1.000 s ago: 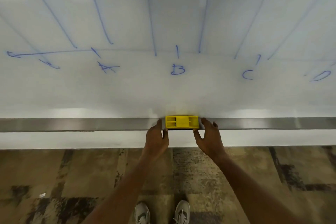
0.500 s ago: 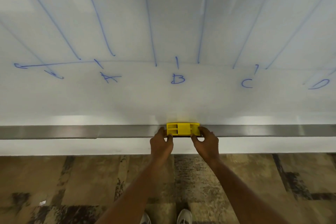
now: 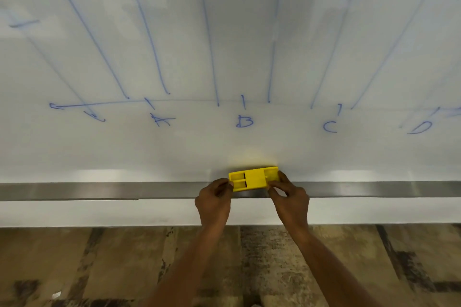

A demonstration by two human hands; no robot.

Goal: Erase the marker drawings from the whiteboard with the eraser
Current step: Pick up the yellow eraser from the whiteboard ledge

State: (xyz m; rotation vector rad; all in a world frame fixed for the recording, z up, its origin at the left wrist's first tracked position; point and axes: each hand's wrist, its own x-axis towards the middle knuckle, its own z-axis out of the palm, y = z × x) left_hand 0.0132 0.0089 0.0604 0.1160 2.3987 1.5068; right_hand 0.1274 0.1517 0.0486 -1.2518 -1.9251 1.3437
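A yellow eraser is held just above the metal tray at the whiteboard's bottom edge, tilted a little. My left hand pinches its left end and my right hand grips its right end. The whiteboard carries blue marker drawings: a horizontal axis line with an arrow at its left end, several long slanted lines rising from it, and the letters A, B, C and D below the axis.
Below the tray runs a white wall strip, then a patterned brown carpet. A small white scrap lies on the carpet at the lower left.
Both hands have closed on the eraser's ends and lifted it slightly off the tray, its right end higher. The view has tilted upward, so my shoes have dropped out of sight.
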